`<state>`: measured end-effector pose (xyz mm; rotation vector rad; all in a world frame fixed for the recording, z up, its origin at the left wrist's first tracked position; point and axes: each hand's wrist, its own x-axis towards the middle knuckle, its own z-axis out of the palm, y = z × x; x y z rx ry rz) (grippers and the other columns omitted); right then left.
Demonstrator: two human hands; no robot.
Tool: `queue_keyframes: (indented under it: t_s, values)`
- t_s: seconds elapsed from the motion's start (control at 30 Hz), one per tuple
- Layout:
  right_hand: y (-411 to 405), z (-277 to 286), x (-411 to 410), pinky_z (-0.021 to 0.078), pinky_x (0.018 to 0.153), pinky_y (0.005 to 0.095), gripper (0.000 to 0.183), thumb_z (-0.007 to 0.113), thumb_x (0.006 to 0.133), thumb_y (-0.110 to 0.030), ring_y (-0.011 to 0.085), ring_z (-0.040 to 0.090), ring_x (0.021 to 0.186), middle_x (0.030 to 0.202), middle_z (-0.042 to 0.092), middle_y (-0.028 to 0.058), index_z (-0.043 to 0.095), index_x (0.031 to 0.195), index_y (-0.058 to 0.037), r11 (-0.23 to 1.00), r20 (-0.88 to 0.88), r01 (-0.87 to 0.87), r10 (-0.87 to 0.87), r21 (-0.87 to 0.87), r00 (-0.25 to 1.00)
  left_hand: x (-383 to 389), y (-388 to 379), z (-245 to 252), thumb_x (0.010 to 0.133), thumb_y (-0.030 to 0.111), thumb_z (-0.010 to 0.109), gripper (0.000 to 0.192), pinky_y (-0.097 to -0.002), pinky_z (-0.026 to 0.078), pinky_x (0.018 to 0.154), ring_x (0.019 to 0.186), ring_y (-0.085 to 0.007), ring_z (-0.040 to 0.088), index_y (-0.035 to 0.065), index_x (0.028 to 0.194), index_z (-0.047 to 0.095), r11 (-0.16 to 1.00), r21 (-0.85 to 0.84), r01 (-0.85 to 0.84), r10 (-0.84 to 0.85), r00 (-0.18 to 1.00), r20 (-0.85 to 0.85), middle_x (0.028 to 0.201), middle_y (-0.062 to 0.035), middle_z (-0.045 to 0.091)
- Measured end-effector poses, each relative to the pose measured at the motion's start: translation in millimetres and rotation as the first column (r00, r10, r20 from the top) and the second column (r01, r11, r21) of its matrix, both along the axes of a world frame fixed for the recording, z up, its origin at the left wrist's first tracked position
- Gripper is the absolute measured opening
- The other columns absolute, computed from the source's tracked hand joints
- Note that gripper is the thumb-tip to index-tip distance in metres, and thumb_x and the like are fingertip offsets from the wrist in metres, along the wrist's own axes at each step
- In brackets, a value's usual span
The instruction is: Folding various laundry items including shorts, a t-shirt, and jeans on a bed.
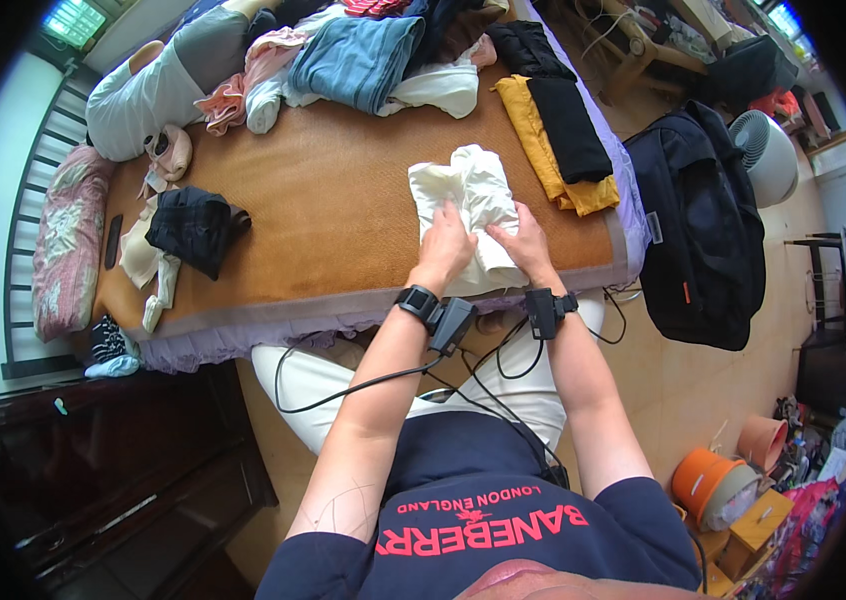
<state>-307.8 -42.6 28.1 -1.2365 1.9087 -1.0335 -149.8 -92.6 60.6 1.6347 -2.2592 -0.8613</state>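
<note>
A crumpled, partly folded white garment point(483, 187) lies near the front edge of the bed's brown woven mat point(303, 217). My left hand point(447, 244) rests on its left part, fingers pointing up the cloth. On its right edge is my right hand point(524, 240), thumb on top and the other fingers at the side, partly hidden. Right of the garment, folded black cloth point(569, 131) lies on folded yellow cloth point(528, 150). A dark bundled garment point(194, 225) and a beige bra point(140, 251) lie to the left.
A clothes pile with folded blue denim point(355, 64) covers the bed's far side, beside a person point(160, 90) lying at the far left. A black bag point(693, 225) stands right of the bed, near a white fan point(768, 157). Cables hang from both wrist devices.
</note>
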Motion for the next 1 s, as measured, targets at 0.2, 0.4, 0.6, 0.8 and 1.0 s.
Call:
queue_keyframes:
  t_s: [0.2, 0.4, 0.6, 0.8, 1.0]
  values:
    - [-1.4, -11.8, -3.0, 0.049, 0.084, 0.0393, 0.061, 0.077, 0.073, -0.031, 0.0322, 0.063, 0.1, 0.109, 0.065, 0.0189, 0.053, 0.12, -0.0011, 0.997, -0.071, 0.007, -0.013, -0.072, 0.997, 13.8, 13.7, -55.2, 0.081, 0.026, 0.07, 0.069, -0.036, 0.049, 0.081, 0.093, -0.0301, 0.058, -0.0056, 0.135, 0.04, 0.991, -0.133, -0.033, -0.003, 0.965, -0.261, 0.116, -0.0209, 0.049]
    - [-2.4, -11.1, -13.3, 0.05, 0.083, 0.0372, 0.063, 0.078, 0.072, -0.026, 0.0294, 0.064, 0.098, 0.11, 0.064, 0.0186, 0.052, 0.122, 0.001, 0.997, -0.003, -0.025, 0.024, -0.071, 1.0, 19.1, 32.3, -55.0, 0.078, 0.021, 0.073, 0.065, -0.0316, 0.05, 0.076, 0.081, -0.0199, 0.055, -0.0023, 0.132, 0.046, 0.994, -0.107, -0.01, -0.027, 0.94, -0.341, 0.113, -0.014, 0.047]
    - [0.2, -7.4, -27.3, 0.0502, 0.082, 0.0259, 0.064, 0.076, 0.078, -0.014, 0.0134, 0.06, 0.096, 0.112, 0.061, 0.0134, 0.044, 0.128, 0.0081, 0.998, 0.614, -0.018, 0.054, -0.064, 0.787, 17.0, 33.0, -56.2, 0.075, 0.021, 0.075, 0.07, -0.0364, 0.049, 0.081, 0.092, -0.0266, 0.056, -0.0004, 0.134, 0.044, 0.98, -0.196, -0.041, -0.003, 0.976, -0.216, 0.114, -0.0157, 0.047]
    - [-1.5, -20.9, -28.5, 0.0481, 0.089, 0.0322, 0.067, 0.074, 0.076, -0.015, 0.0223, 0.06, 0.103, 0.114, 0.061, 0.0171, 0.043, 0.131, 0.0063, 0.986, 0.3, -0.039, 0.087, -0.163, 0.95, 1.2, 33.6, -35.5, 0.077, 0.021, 0.072, 0.069, -0.0409, 0.047, 0.086, 0.105, -0.0345, 0.052, 0.0034, 0.137, 0.043, 0.99, -0.132, -0.046, 0.034, 0.995, -0.09, 0.115, -0.0179, 0.047]
    - [-4.7, 12.9, -10.2, 0.0437, 0.096, 0.0425, 0.074, 0.072, 0.076, -0.024, 0.0383, 0.05, 0.115, 0.13, 0.048, 0.0241, 0.038, 0.137, 0.0016, 0.988, -0.379, -0.073, 0.016, -0.137, 0.925, 2.0, 32.4, -30.4, 0.077, 0.02, 0.071, 0.068, -0.0421, 0.049, 0.086, 0.108, -0.0334, 0.051, 0.0062, 0.137, 0.042, 0.992, -0.115, -0.054, 0.053, 0.998, -0.016, 0.116, -0.0154, 0.046]
